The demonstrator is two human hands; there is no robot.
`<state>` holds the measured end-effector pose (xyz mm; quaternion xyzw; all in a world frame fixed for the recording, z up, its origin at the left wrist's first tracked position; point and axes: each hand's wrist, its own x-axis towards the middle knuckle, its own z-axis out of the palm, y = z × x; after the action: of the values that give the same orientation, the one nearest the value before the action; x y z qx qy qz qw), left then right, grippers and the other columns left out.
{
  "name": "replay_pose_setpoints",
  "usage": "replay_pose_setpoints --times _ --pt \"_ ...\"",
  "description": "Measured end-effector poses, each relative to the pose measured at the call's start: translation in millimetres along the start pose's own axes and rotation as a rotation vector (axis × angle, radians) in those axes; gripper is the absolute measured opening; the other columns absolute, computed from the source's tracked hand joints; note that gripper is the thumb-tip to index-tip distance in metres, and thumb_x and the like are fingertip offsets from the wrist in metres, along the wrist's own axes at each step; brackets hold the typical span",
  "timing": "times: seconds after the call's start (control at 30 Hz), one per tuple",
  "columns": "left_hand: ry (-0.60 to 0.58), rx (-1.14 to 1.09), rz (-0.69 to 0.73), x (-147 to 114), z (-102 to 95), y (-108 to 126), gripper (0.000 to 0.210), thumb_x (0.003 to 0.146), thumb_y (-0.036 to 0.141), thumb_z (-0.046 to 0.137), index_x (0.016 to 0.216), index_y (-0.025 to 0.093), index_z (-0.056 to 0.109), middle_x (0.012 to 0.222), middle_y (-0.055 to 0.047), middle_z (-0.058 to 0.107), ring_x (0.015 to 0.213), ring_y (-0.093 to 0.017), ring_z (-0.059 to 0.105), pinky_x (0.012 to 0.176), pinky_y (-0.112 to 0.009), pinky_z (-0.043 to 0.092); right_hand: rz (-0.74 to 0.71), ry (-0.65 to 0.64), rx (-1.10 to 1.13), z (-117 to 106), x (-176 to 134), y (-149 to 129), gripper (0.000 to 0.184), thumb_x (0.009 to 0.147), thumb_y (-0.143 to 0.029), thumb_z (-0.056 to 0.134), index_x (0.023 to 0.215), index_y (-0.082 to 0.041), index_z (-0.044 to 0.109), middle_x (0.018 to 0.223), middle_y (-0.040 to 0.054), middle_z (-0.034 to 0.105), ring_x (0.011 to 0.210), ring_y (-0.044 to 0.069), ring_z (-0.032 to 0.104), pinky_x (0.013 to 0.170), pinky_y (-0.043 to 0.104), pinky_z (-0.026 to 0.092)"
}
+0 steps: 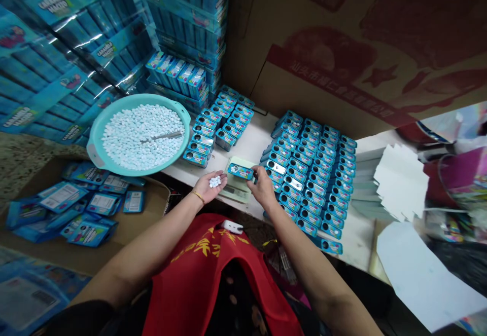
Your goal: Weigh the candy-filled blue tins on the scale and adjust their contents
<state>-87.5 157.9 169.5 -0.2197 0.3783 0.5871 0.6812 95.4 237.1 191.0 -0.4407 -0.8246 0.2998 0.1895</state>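
My left hand is palm up and cupped, with a small heap of white candies lying in it. The fingers of my right hand grip the right end of a blue candy box. A round hole with white showing in it is at the left end of that box's top. Under the box is a pale green weighing scale, partly hidden by the box and both hands. Left of my hands stands a turquoise basin full of white candies, with a metal scoop-like tool lying on them.
Rows of upright blue boxes stand right of the scale, others behind it. A carton at the left holds blue packets. Wrapped blue stacks and a large brown carton rise behind. White card sheets lie right.
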Motion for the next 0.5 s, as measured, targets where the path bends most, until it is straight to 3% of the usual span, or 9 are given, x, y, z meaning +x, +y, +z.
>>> replay_pose_setpoints --times 0.13,0.3,0.5 --pt "0.025 0.027 0.008 -19.5 -16.7 7.0 0.016 0.08 0.012 0.045 0.081 0.007 0.06 0.074 -0.012 0.064 0.073 -0.017 0.063 0.066 -0.029 0.053 0.126 -0.008 0.051 5.2 -2.8 10.6 0.036 0.07 -0.019 0.049 0.105 -0.014 0.046 0.092 0.0067 0.055 0.08 0.017 0.054 0.073 0.032 0.045" --pt "0.064 0.055 -0.009 -44.0 -39.6 5.1 0.016 0.08 0.01 0.046 0.087 0.007 0.06 0.08 -0.012 0.065 0.078 -0.018 0.064 0.07 -0.028 0.053 0.027 0.001 -0.058 -23.4 -14.4 0.7 0.051 0.071 -0.019 0.053 0.121 -0.018 0.042 0.119 0.0112 0.048 0.108 0.023 0.046 0.09 0.039 0.04" --pt "0.075 0.089 -0.032 -61.7 -60.2 -6.6 0.018 0.079 0.007 0.046 0.092 0.006 0.059 0.09 -0.014 0.065 0.084 -0.019 0.063 0.076 -0.03 0.052 -0.019 0.234 -0.004 -45.0 -37.2 -8.6 0.026 0.08 -0.022 0.048 0.105 -0.02 0.056 0.109 0.0083 0.056 0.106 0.018 0.05 0.093 0.039 0.04"
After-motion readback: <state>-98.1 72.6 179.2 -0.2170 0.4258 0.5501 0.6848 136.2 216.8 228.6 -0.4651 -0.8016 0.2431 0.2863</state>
